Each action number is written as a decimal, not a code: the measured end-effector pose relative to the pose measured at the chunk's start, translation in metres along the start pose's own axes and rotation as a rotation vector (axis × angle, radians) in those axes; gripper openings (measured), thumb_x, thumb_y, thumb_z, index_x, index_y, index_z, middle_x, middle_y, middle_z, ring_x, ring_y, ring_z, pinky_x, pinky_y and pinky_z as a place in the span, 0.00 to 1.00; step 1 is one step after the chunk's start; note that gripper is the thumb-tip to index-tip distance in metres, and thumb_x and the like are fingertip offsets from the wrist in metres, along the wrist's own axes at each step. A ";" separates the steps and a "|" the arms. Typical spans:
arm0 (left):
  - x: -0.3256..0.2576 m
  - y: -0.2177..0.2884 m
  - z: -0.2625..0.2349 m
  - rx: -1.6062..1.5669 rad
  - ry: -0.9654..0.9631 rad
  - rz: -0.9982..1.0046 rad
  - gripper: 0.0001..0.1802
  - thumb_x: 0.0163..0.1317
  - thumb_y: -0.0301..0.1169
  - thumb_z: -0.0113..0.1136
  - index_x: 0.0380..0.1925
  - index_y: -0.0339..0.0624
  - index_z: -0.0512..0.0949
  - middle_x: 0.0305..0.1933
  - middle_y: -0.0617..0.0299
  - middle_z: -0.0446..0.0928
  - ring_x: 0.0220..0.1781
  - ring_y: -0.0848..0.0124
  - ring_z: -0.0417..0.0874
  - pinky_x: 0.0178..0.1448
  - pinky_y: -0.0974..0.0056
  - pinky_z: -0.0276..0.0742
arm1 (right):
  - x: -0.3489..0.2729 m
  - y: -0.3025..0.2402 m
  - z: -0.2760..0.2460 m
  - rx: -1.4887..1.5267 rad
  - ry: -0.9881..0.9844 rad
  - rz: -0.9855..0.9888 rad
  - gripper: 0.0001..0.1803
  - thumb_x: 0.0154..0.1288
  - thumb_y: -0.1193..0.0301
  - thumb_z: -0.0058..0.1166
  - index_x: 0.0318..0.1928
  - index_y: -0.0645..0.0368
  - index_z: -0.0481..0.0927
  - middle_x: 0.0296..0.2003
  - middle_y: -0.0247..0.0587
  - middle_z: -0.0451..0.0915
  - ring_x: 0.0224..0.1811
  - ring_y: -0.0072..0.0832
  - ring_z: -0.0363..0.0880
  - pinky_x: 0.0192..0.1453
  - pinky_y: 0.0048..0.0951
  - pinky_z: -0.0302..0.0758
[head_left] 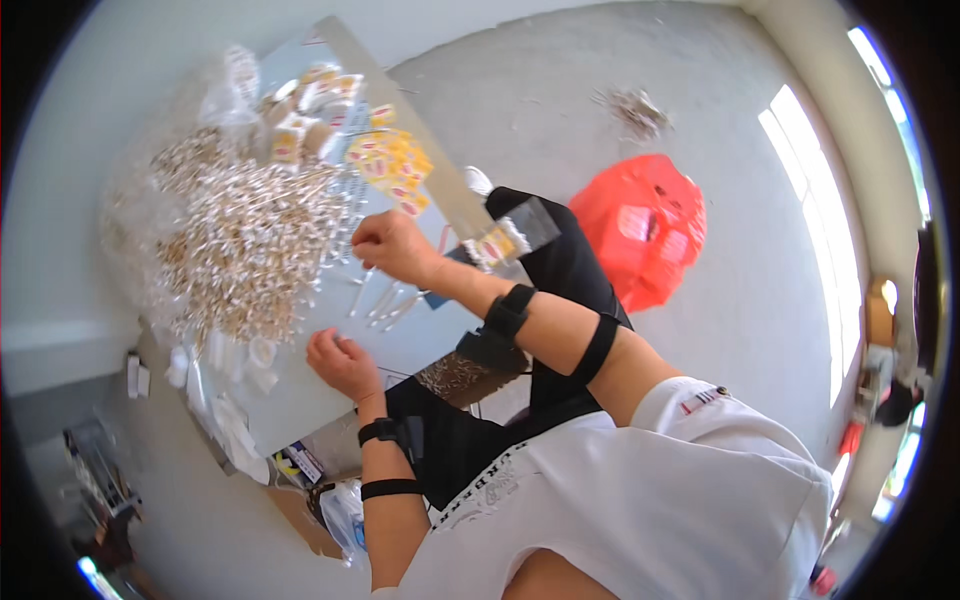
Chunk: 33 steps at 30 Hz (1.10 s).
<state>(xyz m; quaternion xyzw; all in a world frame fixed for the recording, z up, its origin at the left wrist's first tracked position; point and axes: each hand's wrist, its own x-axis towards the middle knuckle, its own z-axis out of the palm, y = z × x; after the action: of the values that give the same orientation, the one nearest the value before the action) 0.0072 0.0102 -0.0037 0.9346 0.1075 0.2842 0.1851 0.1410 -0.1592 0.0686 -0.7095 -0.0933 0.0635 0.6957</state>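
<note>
Curling over table [290,412], right hand [397,247] beyond left hand [346,366]; cannot tell either grip.

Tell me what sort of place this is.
Probably a small, plain workroom: a large heap of what look like cotton swabs covers part of a table, with yellow-and-white labels beside it, and the bare floor is grey.

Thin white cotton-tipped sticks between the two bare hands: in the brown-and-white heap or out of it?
Out: these sticks lie loose on the pale tabletop, right of the heap.
</note>
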 end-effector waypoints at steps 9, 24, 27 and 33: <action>0.004 -0.015 0.016 -0.005 -0.007 0.073 0.11 0.54 0.25 0.52 0.38 0.36 0.76 0.44 0.50 0.75 0.48 0.50 0.74 0.54 0.49 0.69 | -0.114 0.023 -0.024 -0.228 -0.007 0.028 0.04 0.52 0.76 0.56 0.29 0.65 0.80 0.24 0.49 0.80 0.29 0.40 0.82 0.33 0.36 0.77; -0.017 -0.023 0.003 -0.284 -0.094 -0.079 0.20 0.43 0.27 0.66 0.40 0.41 0.76 0.55 0.53 0.70 0.60 0.54 0.68 0.66 0.55 0.62 | -0.138 0.041 -0.049 -0.101 -0.061 0.158 0.06 0.52 0.74 0.57 0.27 0.66 0.82 0.22 0.47 0.81 0.22 0.34 0.82 0.31 0.32 0.78; -0.021 -0.014 -0.001 -0.283 -0.075 -0.115 0.18 0.43 0.26 0.67 0.38 0.41 0.78 0.54 0.55 0.71 0.60 0.57 0.70 0.67 0.57 0.63 | -0.139 0.044 -0.048 -0.103 -0.068 0.214 0.06 0.53 0.75 0.57 0.29 0.67 0.81 0.22 0.48 0.81 0.24 0.35 0.83 0.32 0.32 0.78; -0.016 0.001 0.000 -0.293 -0.023 -0.163 0.15 0.46 0.26 0.65 0.38 0.42 0.79 0.51 0.57 0.73 0.57 0.58 0.72 0.65 0.58 0.65 | -0.135 0.056 -0.051 -0.229 0.035 0.079 0.07 0.54 0.75 0.59 0.33 0.65 0.80 0.26 0.50 0.82 0.29 0.43 0.82 0.35 0.35 0.77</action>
<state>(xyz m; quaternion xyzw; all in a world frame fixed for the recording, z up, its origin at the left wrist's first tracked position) -0.0058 0.0050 -0.0108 0.8890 0.1383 0.2700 0.3430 0.0232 -0.2399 0.0086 -0.7883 -0.0600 0.0674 0.6086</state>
